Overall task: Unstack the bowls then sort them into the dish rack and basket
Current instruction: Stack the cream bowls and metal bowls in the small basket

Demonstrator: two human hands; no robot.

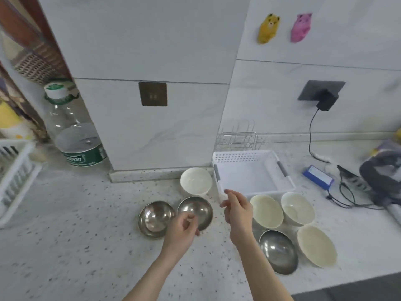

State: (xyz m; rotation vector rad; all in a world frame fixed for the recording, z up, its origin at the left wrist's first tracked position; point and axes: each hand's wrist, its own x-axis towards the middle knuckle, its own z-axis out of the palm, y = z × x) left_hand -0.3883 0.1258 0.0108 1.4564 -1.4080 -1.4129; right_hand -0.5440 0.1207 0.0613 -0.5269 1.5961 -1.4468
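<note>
Seven bowls lie apart on the speckled counter. A white bowl (196,181) sits by the pillar base, with two steel bowls (155,219) (198,208) in front of it. To the right are a cream bowl (266,210), a white bowl (297,208), a steel bowl (278,252) and a larger cream bowl (316,245). The white basket (251,172) stands empty behind them, and the wire dish rack (238,135) is against the wall. My left hand (182,229) hovers with loosely curled fingers over the near rim of the second steel bowl. My right hand (237,210) is relaxed and empty near the basket's front-left corner.
A large water bottle (73,131) stands left of the pillar. A white crate (13,179) sits at the far left edge. On the right lie a blue box (318,177), black cables (347,192) and a dark bag (384,177). The counter's front edge runs at lower right.
</note>
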